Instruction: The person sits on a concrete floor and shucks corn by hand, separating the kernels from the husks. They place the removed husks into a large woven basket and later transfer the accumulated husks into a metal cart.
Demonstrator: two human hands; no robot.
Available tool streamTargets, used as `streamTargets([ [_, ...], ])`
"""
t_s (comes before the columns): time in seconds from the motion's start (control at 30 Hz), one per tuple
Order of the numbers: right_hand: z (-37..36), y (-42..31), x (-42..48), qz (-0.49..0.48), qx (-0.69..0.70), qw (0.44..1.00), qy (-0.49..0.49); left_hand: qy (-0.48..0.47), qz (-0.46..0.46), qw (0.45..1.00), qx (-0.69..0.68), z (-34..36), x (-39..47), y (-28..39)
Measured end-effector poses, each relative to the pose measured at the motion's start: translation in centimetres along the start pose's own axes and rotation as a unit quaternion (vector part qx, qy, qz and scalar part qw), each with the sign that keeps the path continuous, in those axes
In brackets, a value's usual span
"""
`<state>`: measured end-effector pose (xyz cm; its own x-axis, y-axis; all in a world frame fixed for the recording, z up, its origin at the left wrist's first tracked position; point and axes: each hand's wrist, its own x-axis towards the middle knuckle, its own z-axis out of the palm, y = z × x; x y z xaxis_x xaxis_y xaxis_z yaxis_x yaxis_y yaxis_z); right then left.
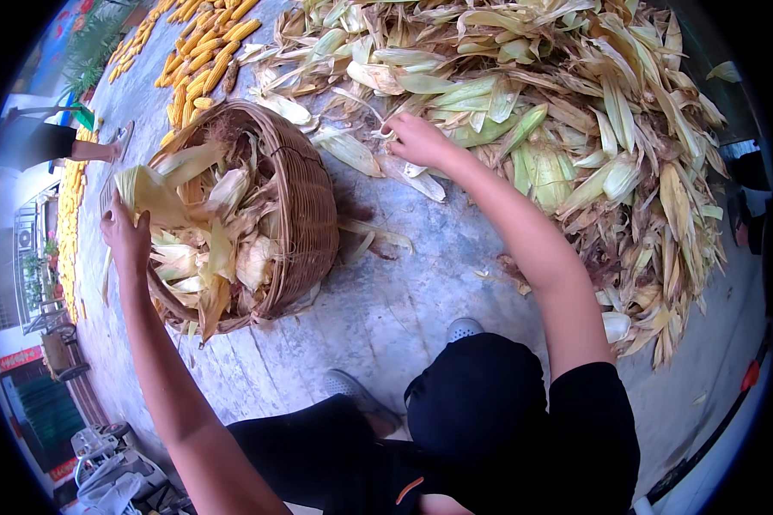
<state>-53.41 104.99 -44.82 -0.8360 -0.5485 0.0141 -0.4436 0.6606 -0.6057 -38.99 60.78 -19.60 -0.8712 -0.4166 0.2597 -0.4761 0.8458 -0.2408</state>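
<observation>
A brown woven basket (303, 193) leans with its mouth towards my left side, heaped with dry corn husks (254, 261). My left hand (127, 235) is at the far left rim, thumb and fingers on a broad pale husk (151, 193) that stands up out of the basket. To the right of the basket, my right hand (419, 138) reaches low over loose husks (348, 151) on the floor, its fingers curled by a thin strip of husk. Whether the fingers pinch it cannot be made out.
A large husk pile (554, 129) spreads over the right and back. Husked yellow corn cobs (206, 55) lie at the upper left, with a long row (71, 238) farther off. Another person's leg (90, 149) shows at left. My shoe (354, 389) rests on the concrete floor (386, 302).
</observation>
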Motion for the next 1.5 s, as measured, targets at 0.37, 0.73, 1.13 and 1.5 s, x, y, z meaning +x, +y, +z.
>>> streamTargets([
  [0.37,15.4,-7.3,-2.7,-0.118,-0.251,0.941,-0.194,0.357,0.12,0.886,-0.269,-1.0,-20.9,12.0],
  [0.73,1.9,-0.4,-3.3,-0.101,-0.057,0.984,0.135,-0.255,-0.036,0.929,-0.264,18.8,-34.6,14.9],
  [1.13,-0.7,8.9,-6.4,0.087,-0.271,0.959,0.018,-0.239,-0.064,0.813,-0.527,21.8,-33.2,22.2],
  [1.5,9.9,-4.4,-20.6,0.194,0.581,0.79,-0.017,-0.429,-0.235,0.396,-0.777,14.7,-32.7,30.4],
])
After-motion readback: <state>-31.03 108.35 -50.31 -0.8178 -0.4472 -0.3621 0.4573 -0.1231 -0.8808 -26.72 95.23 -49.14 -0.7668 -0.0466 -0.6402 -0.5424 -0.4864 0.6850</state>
